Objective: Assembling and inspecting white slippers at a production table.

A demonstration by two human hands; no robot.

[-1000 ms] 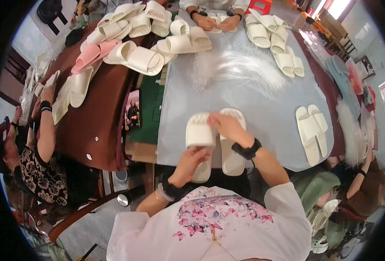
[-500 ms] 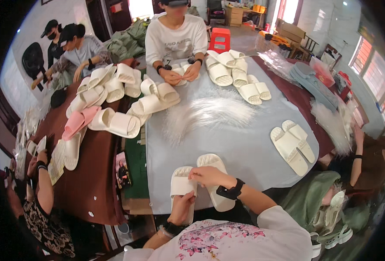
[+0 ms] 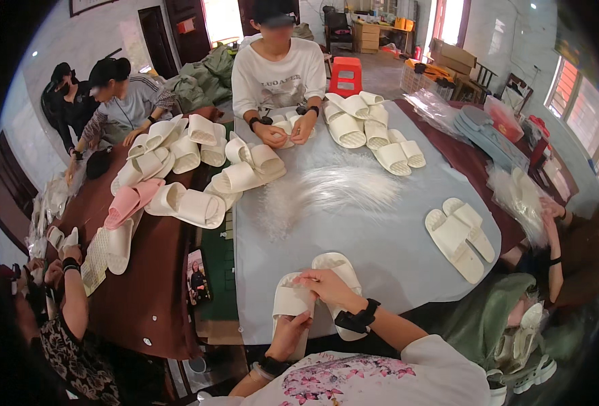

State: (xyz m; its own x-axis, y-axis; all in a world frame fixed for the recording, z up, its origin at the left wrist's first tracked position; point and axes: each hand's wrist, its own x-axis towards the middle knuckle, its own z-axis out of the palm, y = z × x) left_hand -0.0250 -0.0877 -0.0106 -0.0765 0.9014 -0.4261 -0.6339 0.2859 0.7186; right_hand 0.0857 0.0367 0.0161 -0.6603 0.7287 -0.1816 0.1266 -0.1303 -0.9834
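At the near edge of the grey-blue covered table, a white slipper [image 3: 290, 303] lies with its toe away from me. My left hand [image 3: 291, 333] grips its side, the thumb on the wide strap. Above that strap's far edge, my right hand [image 3: 328, 285] is closed, its fingertips pinched together; whatever is between them is too small to make out. A second white slipper [image 3: 338, 262] lies just to the right, partly hidden under my right hand and wrist. Beyond them, a bundle of thin clear strands [image 3: 340, 189] spreads over the table.
A pair of white slippers [image 3: 458, 237] lies at the right. Piled white slippers [image 3: 194, 206] and a pink pair [image 3: 130, 201] cover the brown table at left. Across from me, a person [image 3: 280, 81] handles slippers beside another white pile [image 3: 364, 122]. A phone [image 3: 198, 276] lies left of me.
The whole view has shifted slightly, with the table lower in it. My hands keep nearly the same hold on the slipper. The phone's screen now shows a picture of a person.
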